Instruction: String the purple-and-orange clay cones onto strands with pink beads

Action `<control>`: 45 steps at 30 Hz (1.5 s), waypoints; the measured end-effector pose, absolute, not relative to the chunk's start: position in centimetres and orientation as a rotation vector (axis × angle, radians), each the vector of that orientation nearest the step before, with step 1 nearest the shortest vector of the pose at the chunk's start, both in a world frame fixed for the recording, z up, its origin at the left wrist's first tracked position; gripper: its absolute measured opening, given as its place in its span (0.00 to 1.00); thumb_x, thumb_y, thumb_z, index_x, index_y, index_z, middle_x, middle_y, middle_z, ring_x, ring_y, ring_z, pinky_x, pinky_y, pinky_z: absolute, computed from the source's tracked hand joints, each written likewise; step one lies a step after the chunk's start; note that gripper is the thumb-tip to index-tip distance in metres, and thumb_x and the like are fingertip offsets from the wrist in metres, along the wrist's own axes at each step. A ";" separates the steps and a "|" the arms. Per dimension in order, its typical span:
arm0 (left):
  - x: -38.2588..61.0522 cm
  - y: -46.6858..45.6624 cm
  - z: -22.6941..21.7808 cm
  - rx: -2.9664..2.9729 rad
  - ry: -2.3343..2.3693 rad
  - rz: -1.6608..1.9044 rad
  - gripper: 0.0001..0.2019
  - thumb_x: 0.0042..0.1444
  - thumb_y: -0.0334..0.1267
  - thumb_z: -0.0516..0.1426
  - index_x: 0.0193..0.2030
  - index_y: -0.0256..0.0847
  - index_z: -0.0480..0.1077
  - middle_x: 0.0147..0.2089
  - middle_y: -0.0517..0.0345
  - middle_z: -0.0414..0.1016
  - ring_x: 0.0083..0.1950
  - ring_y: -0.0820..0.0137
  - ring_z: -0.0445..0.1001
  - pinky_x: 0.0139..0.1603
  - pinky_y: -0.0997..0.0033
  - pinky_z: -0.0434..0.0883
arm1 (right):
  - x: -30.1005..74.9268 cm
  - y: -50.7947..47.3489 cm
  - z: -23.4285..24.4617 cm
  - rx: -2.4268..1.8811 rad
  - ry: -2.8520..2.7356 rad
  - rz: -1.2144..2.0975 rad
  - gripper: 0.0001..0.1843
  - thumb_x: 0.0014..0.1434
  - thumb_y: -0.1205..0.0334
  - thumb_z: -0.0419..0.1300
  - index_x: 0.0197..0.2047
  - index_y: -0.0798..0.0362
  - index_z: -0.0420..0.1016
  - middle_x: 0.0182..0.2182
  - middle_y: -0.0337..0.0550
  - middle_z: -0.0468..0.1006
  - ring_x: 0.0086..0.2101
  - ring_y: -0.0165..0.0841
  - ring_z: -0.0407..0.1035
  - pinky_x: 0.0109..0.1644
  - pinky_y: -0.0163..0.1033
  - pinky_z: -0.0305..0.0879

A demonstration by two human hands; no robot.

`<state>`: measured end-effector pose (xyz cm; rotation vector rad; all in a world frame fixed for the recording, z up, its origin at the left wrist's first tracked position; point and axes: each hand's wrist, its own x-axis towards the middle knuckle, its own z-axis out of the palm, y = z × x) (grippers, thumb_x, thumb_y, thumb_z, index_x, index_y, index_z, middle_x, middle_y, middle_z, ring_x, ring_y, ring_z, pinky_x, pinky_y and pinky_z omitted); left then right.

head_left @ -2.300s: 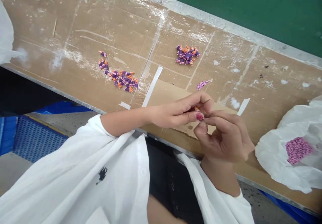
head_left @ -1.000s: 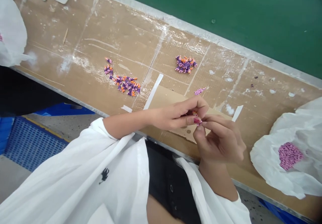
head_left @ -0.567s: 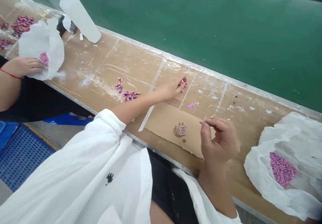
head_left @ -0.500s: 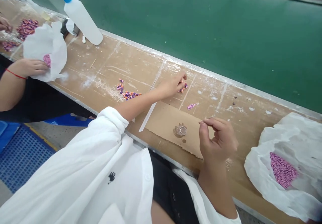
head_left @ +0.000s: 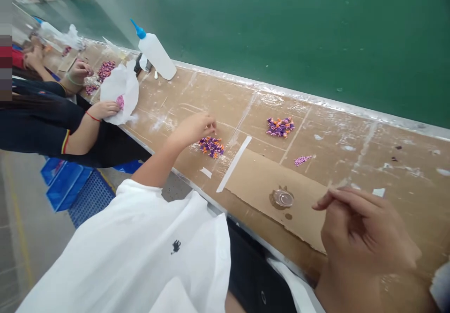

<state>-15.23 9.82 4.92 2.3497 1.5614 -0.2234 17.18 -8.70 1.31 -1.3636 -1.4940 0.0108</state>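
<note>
My left hand (head_left: 197,128) is just above the nearer pile of small purple and orange pieces (head_left: 211,147), its fingers curled together. Whatever its fingertips hold, if anything, is too small to make out. Farther back on the table lies a second pile of purple and orange pieces (head_left: 280,127). My right hand (head_left: 365,233) is raised over the right end of a cardboard sheet (head_left: 253,172), thumb and forefinger pinched; what is between them is hidden. A small clear dish (head_left: 283,198) sits on the cardboard amid a wet stain. Tiny pink pieces (head_left: 302,160) lie behind the cardboard.
A white squeeze bottle (head_left: 157,56) with a blue nozzle stands by the green panel (head_left: 298,36). To the left, a co-worker's hand (head_left: 105,109) touches white paper (head_left: 123,83) holding pink pieces. Blue crates (head_left: 66,186) are on the floor.
My left hand has moved left from the far pile to the nearer pile, uncovering the far one. My right hand stays pinched. The view has turned left, and the right-hand paper of pink pieces has mostly left it.
</note>
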 end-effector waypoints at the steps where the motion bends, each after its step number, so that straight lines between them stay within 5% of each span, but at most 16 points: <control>1: -15.5 9.3 4.8 2.358 1.536 -0.288 0.11 0.66 0.38 0.55 0.47 0.39 0.78 0.47 0.51 0.77 0.48 0.64 0.74 0.50 0.68 0.68 | 17.1 -8.7 1.4 -1.339 -1.526 -0.028 0.16 0.57 0.79 0.61 0.38 0.46 0.81 0.26 0.35 0.77 0.25 0.33 0.73 0.29 0.42 0.68; 11: -14.3 8.5 3.1 2.368 1.487 -0.441 0.12 0.66 0.36 0.56 0.51 0.40 0.79 0.47 0.48 0.75 0.54 0.59 0.73 0.49 0.66 0.68 | 17.1 -8.3 1.7 -1.283 -1.594 -0.194 0.18 0.57 0.82 0.59 0.30 0.48 0.78 0.25 0.34 0.77 0.21 0.27 0.67 0.23 0.37 0.58; 22: -12.8 9.3 2.9 2.347 1.485 -0.238 0.05 0.64 0.33 0.57 0.36 0.36 0.71 0.41 0.51 0.73 0.48 0.63 0.72 0.49 0.67 0.67 | 17.1 -8.3 1.8 -1.276 -1.632 -0.212 0.18 0.57 0.81 0.59 0.33 0.46 0.79 0.25 0.35 0.78 0.22 0.28 0.69 0.21 0.36 0.58; 26: -11.1 8.9 4.0 2.073 1.336 0.278 0.06 0.64 0.38 0.59 0.38 0.38 0.68 0.38 0.58 0.70 0.37 0.73 0.68 0.41 0.71 0.66 | 17.2 -8.1 1.1 -1.395 -1.569 -0.210 0.14 0.61 0.76 0.58 0.35 0.45 0.79 0.28 0.38 0.79 0.26 0.32 0.74 0.28 0.39 0.68; 30: -5.9 6.5 4.5 1.306 0.859 0.750 0.23 0.50 0.53 0.71 0.35 0.39 0.66 0.32 0.65 0.64 0.30 0.80 0.61 0.30 0.77 0.58 | 18.5 -7.0 -0.9 -1.712 -1.540 -0.084 0.07 0.66 0.63 0.59 0.39 0.47 0.79 0.33 0.42 0.81 0.25 0.31 0.71 0.33 0.41 0.71; 32: -2.9 4.9 4.2 0.936 0.755 0.761 0.26 0.46 0.53 0.74 0.34 0.39 0.66 0.29 0.68 0.60 0.27 0.83 0.55 0.26 0.79 0.53 | 19.2 -6.3 -2.3 -1.782 -1.562 0.026 0.08 0.67 0.59 0.58 0.39 0.48 0.79 0.33 0.42 0.80 0.26 0.31 0.70 0.34 0.40 0.70; 38: 1.4 2.2 1.8 0.330 0.786 0.808 0.20 0.49 0.38 0.73 0.31 0.37 0.65 0.29 0.66 0.64 0.29 0.83 0.62 0.27 0.82 0.57 | 19.9 -4.3 -5.5 -1.874 -1.601 0.204 0.12 0.68 0.57 0.55 0.44 0.49 0.81 0.39 0.46 0.82 0.37 0.38 0.75 0.45 0.44 0.72; 45: 0.2 2.1 0.8 0.388 0.774 0.800 0.26 0.41 0.43 0.77 0.34 0.38 0.64 0.30 0.68 0.66 0.28 0.84 0.60 0.27 0.80 0.57 | 19.3 -2.9 -5.5 -1.926 -1.531 0.233 0.13 0.69 0.57 0.56 0.45 0.49 0.82 0.40 0.47 0.82 0.42 0.40 0.75 0.49 0.47 0.70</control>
